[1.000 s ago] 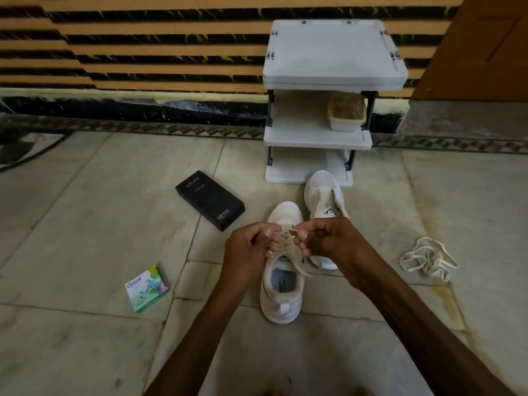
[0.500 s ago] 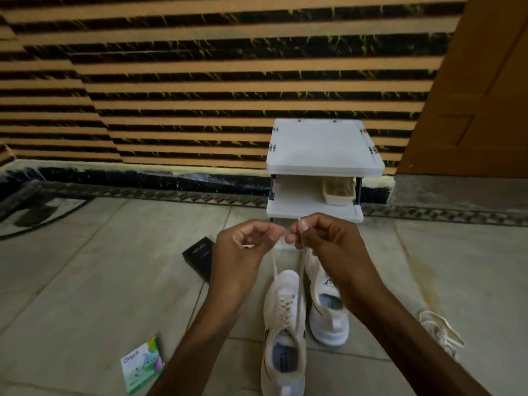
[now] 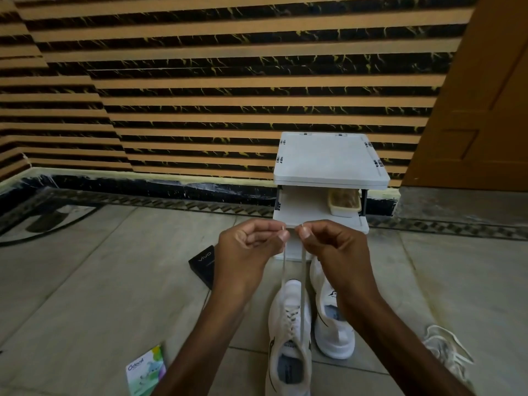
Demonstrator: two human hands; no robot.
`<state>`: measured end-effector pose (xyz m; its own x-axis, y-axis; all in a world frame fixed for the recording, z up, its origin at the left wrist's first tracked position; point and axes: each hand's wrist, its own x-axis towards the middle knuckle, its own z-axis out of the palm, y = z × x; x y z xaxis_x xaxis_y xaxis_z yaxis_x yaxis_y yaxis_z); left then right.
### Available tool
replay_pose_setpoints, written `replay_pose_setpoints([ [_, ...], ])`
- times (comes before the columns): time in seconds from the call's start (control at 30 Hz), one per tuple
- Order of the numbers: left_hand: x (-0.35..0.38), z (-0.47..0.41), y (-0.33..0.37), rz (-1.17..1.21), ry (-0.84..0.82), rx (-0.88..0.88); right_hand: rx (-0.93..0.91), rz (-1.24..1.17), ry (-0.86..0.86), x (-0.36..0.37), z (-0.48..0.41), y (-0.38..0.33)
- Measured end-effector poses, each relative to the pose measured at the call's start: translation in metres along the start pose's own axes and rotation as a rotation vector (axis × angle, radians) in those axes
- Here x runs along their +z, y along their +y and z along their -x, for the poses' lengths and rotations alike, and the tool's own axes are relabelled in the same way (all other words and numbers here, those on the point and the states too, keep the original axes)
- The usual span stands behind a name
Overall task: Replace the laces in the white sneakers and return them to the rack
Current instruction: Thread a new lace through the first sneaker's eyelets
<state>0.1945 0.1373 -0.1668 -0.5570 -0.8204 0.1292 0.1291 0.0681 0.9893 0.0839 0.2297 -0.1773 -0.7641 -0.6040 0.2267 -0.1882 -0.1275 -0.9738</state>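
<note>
Left hand (image 3: 248,247) and right hand (image 3: 334,247) each pinch one lace (image 3: 282,278) end between thumb and curled forefinger, held raised and level above the sneaker (image 3: 288,341) on the floor (image 3: 114,281), apparently to even both lengths, short of the rack (image 3: 328,161) behind.

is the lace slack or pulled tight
Pulled tight: the lace has two ends running straight up from the near sneaker to the left hand and right hand, each pinching one.

One head-worn wide-angle camera, tilted forward and down.
I look from close above the person's left hand (image 3: 245,247) and right hand (image 3: 334,247), each pinching the flat white lace (image 3: 302,281); the white plastic shelf rack (image 3: 328,158) stands farther ahead against the striped tan-and-black wall (image 3: 200,81).
</note>
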Motion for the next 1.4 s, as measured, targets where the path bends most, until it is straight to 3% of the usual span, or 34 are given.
replay_pose_setpoints([
  [0.2, 0.003, -0.002, 0.007, -0.128, -0.042, 0.095, -0.013, -0.084, 0.043, 0.007, 0.0, -0.003],
  [0.57, 0.001, -0.002, 0.004, -0.097, -0.02, 0.096, 0.004, -0.11, 0.045, 0.007, 0.002, 0.005],
  [0.67, 0.0, 0.0, -0.008, -0.07, -0.033, 0.061, 0.034, -0.031, -0.016, 0.003, 0.003, 0.015],
  [0.87, -0.008, 0.001, -0.076, -0.24, -0.012, -0.035, 0.06, 0.404, -0.132, -0.01, 0.014, 0.07],
  [1.1, -0.013, 0.014, -0.15, -0.601, -0.069, -0.173, 0.1, 0.698, -0.222, -0.018, 0.034, 0.137],
  [1.23, -0.016, 0.037, -0.175, -1.001, -0.129, -0.338, 0.169, 1.027, -0.209, -0.031, 0.064, 0.153],
  [1.3, -0.016, 0.046, -0.18, -1.07, -0.208, -0.393, 0.251, 1.042, -0.269, -0.033, 0.075, 0.162],
  [1.4, -0.014, 0.051, -0.184, -0.864, -0.194, -0.364, 0.236, 0.822, -0.227, -0.028, 0.08, 0.175],
])
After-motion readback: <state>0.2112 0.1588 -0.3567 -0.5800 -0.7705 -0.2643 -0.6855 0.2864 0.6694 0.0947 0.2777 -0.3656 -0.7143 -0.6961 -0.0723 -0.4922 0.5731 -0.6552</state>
